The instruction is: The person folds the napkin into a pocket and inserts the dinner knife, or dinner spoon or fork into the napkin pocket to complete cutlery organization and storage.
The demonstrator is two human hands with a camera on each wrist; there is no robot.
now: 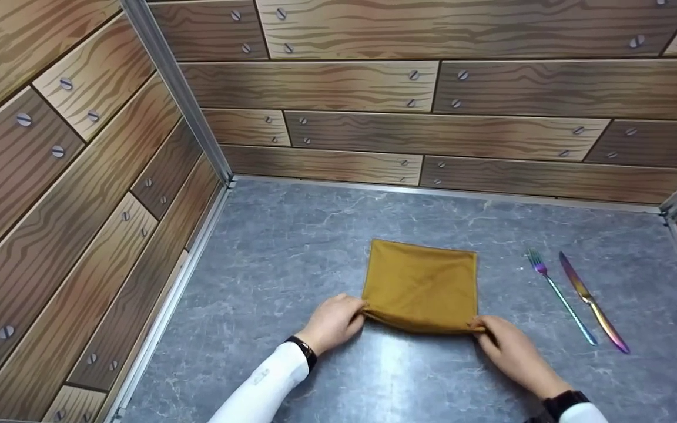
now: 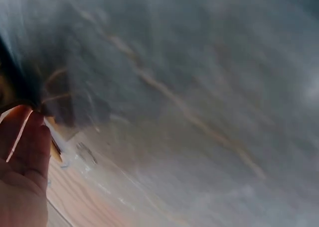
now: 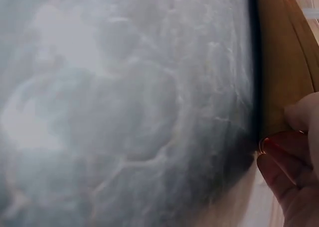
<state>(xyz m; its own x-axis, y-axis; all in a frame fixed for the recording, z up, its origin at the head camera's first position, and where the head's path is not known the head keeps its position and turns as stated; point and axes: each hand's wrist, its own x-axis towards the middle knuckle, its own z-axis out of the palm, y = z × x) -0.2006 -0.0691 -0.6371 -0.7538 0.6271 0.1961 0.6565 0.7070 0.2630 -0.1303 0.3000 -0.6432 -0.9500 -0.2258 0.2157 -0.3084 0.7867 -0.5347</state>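
Note:
A mustard-yellow cloth napkin (image 1: 421, 285), folded into a rough square, lies on the grey marbled surface in the head view. My left hand (image 1: 334, 322) pinches its near left corner, and my right hand (image 1: 509, 346) pinches the near right corner. Between them the near edge sags slightly and looks a little raised. In the right wrist view the napkin (image 3: 286, 62) runs along the right side, held by the thumb and fingers of the right hand (image 3: 299, 172). The left wrist view shows the left hand (image 2: 25, 172) at the lower left, its grip partly hidden.
Right of the napkin lie a fork (image 1: 562, 296) and a knife (image 1: 594, 302), both iridescent and roughly side by side. Wood-patterned walls (image 1: 362, 129) with metal edging close off the back and the left; another wall stands at the far right.

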